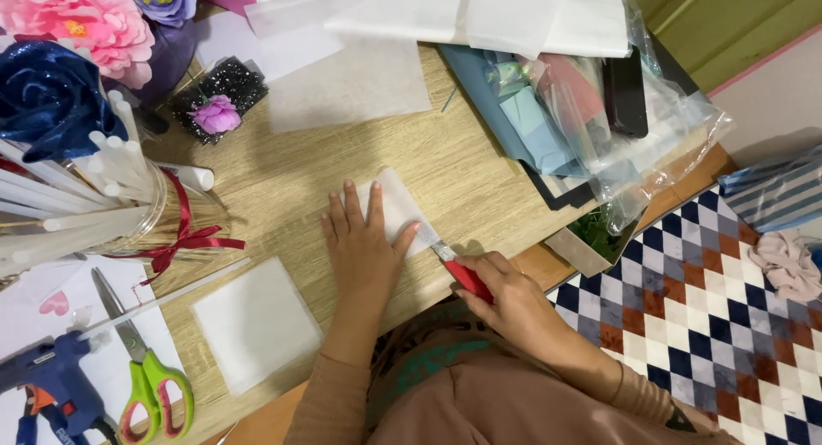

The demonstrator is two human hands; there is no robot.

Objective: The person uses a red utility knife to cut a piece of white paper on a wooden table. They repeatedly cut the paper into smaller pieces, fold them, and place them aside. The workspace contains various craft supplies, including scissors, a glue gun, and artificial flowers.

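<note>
1. The left hand [364,239] presses flat, fingers spread, on a small white paper square [396,207] on the wooden table [479,179].
2. The right hand [505,295] grips a red-handled cutter [462,274], blade at that paper's right edge.

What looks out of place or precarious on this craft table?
The clear plastic bag of coloured sheets hangs over the table's right edge. Otherwise nothing stands out: the left hand presses flat on white paper and the right hand holds a red-handled cutter.

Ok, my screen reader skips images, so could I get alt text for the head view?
A left hand presses a white sheet flat on a wooden table while the right hand holds a red-handled cutter against its edge.
</note>
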